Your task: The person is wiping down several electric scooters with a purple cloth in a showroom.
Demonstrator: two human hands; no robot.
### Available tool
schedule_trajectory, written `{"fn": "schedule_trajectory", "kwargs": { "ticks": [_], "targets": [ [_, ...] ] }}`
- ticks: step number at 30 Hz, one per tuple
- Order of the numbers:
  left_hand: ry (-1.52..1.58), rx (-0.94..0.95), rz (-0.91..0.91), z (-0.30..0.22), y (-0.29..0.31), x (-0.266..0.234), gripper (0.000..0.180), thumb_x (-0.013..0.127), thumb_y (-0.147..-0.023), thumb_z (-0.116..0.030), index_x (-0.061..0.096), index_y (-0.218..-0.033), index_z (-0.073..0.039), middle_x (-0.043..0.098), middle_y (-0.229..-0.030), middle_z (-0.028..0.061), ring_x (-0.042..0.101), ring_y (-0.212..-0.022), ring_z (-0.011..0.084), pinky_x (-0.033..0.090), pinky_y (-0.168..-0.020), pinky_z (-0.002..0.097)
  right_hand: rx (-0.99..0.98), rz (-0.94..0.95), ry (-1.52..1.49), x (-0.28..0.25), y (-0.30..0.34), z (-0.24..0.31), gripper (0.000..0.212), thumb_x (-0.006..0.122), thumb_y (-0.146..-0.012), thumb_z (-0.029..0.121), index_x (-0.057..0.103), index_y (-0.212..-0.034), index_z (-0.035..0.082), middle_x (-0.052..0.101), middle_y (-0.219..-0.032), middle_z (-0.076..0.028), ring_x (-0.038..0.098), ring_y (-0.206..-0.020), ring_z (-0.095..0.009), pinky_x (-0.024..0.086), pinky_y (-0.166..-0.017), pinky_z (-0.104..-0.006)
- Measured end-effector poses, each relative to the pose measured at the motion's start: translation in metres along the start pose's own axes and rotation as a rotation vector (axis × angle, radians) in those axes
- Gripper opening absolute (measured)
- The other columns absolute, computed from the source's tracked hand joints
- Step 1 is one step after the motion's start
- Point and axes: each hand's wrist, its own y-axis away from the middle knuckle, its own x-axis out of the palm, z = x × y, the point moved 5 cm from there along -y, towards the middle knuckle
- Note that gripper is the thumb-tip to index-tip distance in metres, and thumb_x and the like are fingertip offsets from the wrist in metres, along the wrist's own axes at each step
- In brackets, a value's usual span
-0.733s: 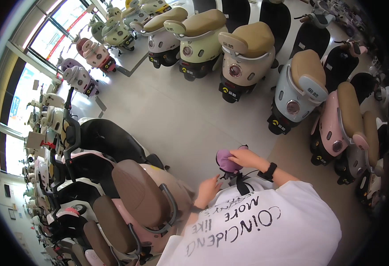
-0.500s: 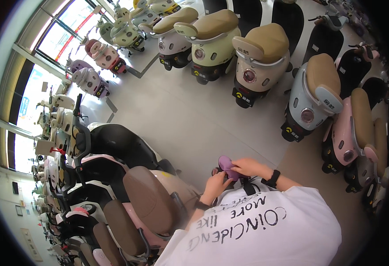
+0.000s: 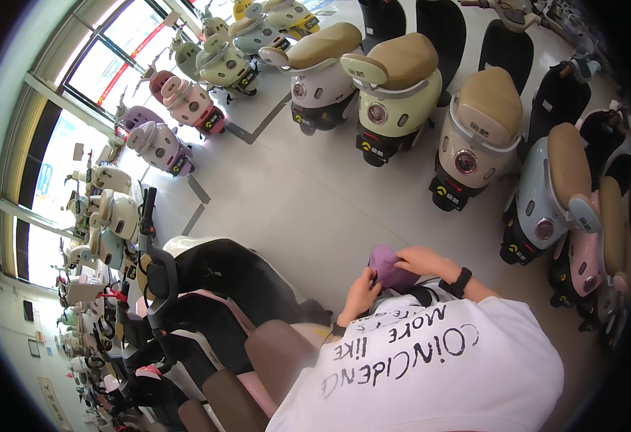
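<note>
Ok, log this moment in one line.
left hand: at purple item's edge | right hand: holding purple item | right wrist: black band | around: parked scooters

The purple object (image 3: 384,261) looks matt, the shirt (image 3: 430,381) cloth, the floor (image 3: 315,194) smooth.

Pale green scooter (image 3: 415,96) between grey scooter (image 3: 323,84) and beige scooter (image 3: 463,139) on a pale floor (image 3: 315,194)

The handheld object (image 3: 383,259) is showing plain purple, the T-shirt (image 3: 488,381) is bearing black lettering on white, and tan seats (image 3: 400,61) are topping pale-green, beige and light-blue scooters (image 3: 405,101).
</note>
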Motion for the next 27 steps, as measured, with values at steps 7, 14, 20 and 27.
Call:
{"fn": "schedule_trajectory", "kwargs": {
  "ticks": [7, 14, 20, 27],
  "targets": [
    [0.100, -0.093, -0.012, 0.014, -0.048, -0.066, 0.026, 0.061, -0.071, -0.012, 0.045, -0.089, -0.001, 0.056, -0.080, 0.0182, 0.054, -0.073, 0.0359, 0.043, -0.062, 0.0370, -0.044, -0.028, -0.010, -0.027, -0.075, 0.018, 0.027, 0.054, -0.081, 0.030, 0.056, -0.081, 0.002, 0.058, -0.079, -0.016, 0.055, -0.074, -0.035, 0.043, -0.063, -0.0406],
    [0.005, -0.033, -0.136, -0.004, -0.102, -0.147, 0.020, 0.062, -0.067, -0.004, 0.049, -0.081, -0.001, 0.054, -0.075, 0.0148, 0.053, -0.068, 0.0327, 0.044, -0.061, 0.0360, -0.133, -0.065, 0.108, -0.070, -0.146, 0.045, 0.029, 0.056, -0.080, 0.031, 0.055, -0.076, 0.003, 0.057, -0.076, -0.014, 0.055, -0.072, -0.033, 0.043, -0.062, -0.0401],
    [-0.169, 0.223, -0.305, -0.032, -0.177, -0.226, 0.021, 0.061, -0.062, -0.001, 0.047, -0.077, -0.002, 0.051, -0.070, 0.0141, 0.053, -0.068, 0.0312, 0.042, -0.059, 0.0343, -0.311, -0.279, 0.187, -0.123, -0.229, 0.080, 0.025, 0.055, -0.080, 0.029, 0.054, -0.073, 0.005, 0.056, -0.073, -0.010, 0.056, -0.071, -0.027, 0.045, -0.062, -0.0373],
    [-0.108, 0.154, -0.385, -0.021, -0.230, -0.280, 0.015, 0.052, -0.064, 0.004, 0.046, -0.077, 0.000, 0.050, -0.062, 0.0136, 0.051, -0.056, 0.0270, 0.040, -0.051, 0.0315, -0.500, -0.308, 0.236, -0.160, -0.302, 0.101, 0.019, 0.057, -0.079, 0.023, 0.052, -0.070, 0.006, 0.053, -0.068, -0.007, 0.055, -0.065, -0.026, 0.044, -0.060, -0.0353]
  ]
}}
